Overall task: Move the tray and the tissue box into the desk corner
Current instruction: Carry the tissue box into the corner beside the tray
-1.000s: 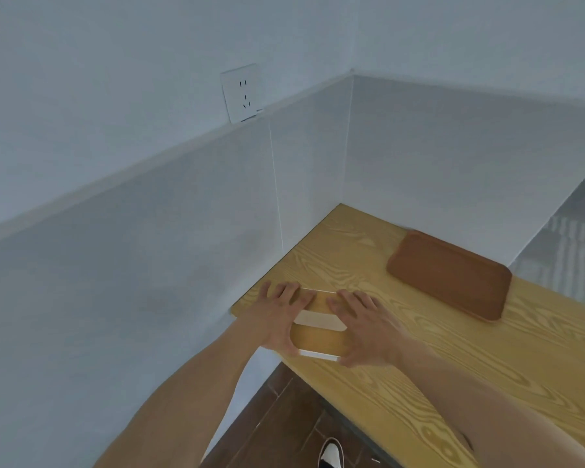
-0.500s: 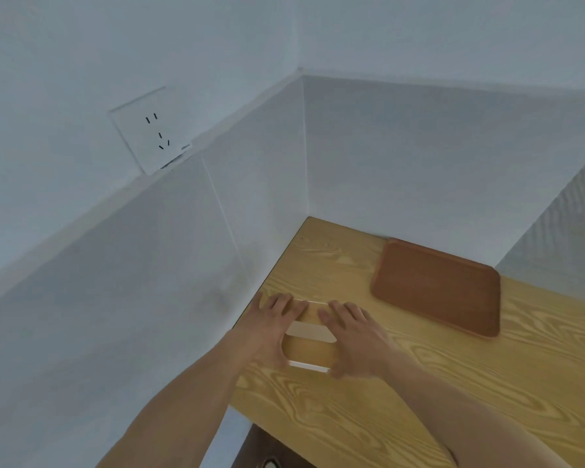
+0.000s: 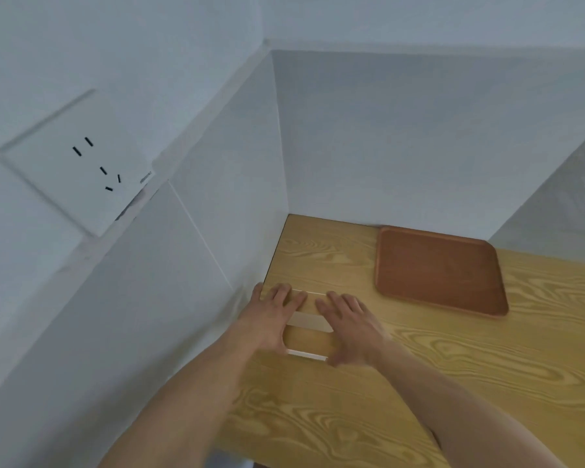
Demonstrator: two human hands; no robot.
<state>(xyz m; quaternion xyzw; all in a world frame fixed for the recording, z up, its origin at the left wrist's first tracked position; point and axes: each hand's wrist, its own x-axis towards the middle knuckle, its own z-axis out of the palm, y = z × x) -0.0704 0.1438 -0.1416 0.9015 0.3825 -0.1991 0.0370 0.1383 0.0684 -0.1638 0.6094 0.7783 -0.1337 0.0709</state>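
A tissue box (image 3: 309, 334) with a wood-coloured top and white edges lies flat on the wooden desk (image 3: 419, 383), close to the left wall. My left hand (image 3: 271, 319) grips its left end and my right hand (image 3: 350, 327) grips its right end, fingers spread over the top. A brown rectangular tray (image 3: 436, 268) lies empty on the desk to the right, against the back wall. The desk corner (image 3: 293, 221) lies beyond the box and left of the tray.
White walls enclose the desk on the left and at the back. A white wall socket (image 3: 81, 163) sits high on the left wall. The desk's front edge runs along the bottom of the view.
The tissue box has slid with both hands along the left wall toward the corner. My view has moved closer to the wall and the socket. The tray stays in place.
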